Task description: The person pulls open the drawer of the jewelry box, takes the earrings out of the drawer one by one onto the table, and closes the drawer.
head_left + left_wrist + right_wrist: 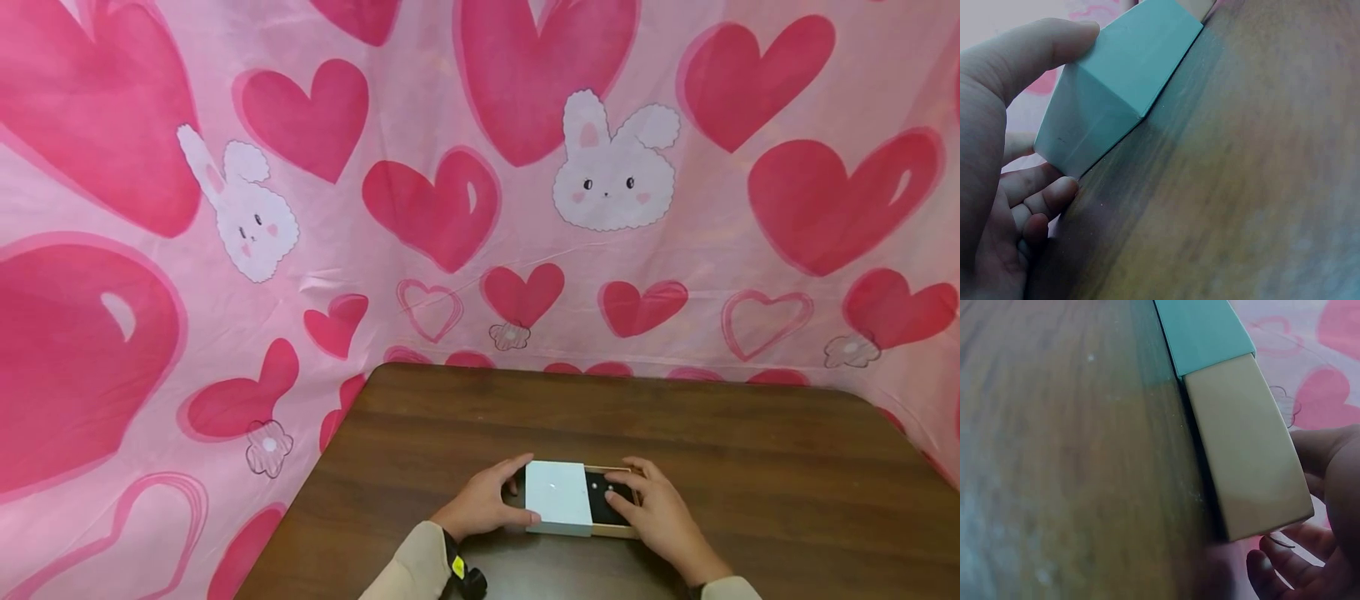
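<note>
A slide-out jewelry box lies on the table, its pale blue sleeve point(553, 492) partly drawn off a tan drawer point(1247, 450). My left hand point(483, 498) grips the sleeve's left end, thumb point(1054, 40) on the near edge and fingers toward the far side. A black insert point(598, 510) fills the drawer's exposed part, with two small shiny studs on it. My right hand point(663, 512) holds the drawer's right end; its thumb and index finger reach over the insert close to the studs. A thin brown strip point(1282, 542) shows by its fingers point(1263, 572) at the drawer's end.
The dark brown wooden table point(600, 417) extends around the box. Behind and to the left hangs a pink cloth point(427, 117) printed with hearts and rabbits. A black strap with a small camera point(467, 575) is on my left wrist.
</note>
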A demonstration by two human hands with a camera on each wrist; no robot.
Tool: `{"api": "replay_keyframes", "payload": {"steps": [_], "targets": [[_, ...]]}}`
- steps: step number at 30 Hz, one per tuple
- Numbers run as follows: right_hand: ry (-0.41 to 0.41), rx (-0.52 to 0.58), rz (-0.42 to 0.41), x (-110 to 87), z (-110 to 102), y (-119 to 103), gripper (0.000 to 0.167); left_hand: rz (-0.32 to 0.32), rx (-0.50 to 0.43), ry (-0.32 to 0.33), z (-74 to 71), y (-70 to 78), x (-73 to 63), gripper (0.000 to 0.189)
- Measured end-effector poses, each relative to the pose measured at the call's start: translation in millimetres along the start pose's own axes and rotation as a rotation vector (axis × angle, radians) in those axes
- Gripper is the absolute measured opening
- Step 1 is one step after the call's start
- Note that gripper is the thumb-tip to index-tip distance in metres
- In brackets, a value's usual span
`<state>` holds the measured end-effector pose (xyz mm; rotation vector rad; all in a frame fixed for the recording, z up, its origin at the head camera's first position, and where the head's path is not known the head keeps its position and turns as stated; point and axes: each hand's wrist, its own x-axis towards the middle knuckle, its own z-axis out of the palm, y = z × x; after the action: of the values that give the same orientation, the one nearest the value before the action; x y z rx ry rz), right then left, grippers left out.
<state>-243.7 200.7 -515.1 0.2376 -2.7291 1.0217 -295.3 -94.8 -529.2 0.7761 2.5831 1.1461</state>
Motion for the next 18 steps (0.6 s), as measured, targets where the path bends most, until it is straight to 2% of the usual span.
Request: {"api": "replay_keyframes", "payload": {"steps": [6, 13, 18], "targets": [[-0.024, -0.014, 0.014, -0.8, 2.7, 2.5, 0.013, -0.001, -0.002, 0.003, 2.3, -1.7, -0.6, 0.090], [0.000, -0.048, -0.017, 2.2, 1.7, 0.9, 0.011, 0.000, -0.007, -0.008, 1.3, -2.1, -0.3, 0.089], [-0.024, -0.086, -0.019, 5.0, -0.4, 0.0, 0.010, 0.007, -0.003, -0.010, 0.6, -1.4, 0.7, 0.089]]}}
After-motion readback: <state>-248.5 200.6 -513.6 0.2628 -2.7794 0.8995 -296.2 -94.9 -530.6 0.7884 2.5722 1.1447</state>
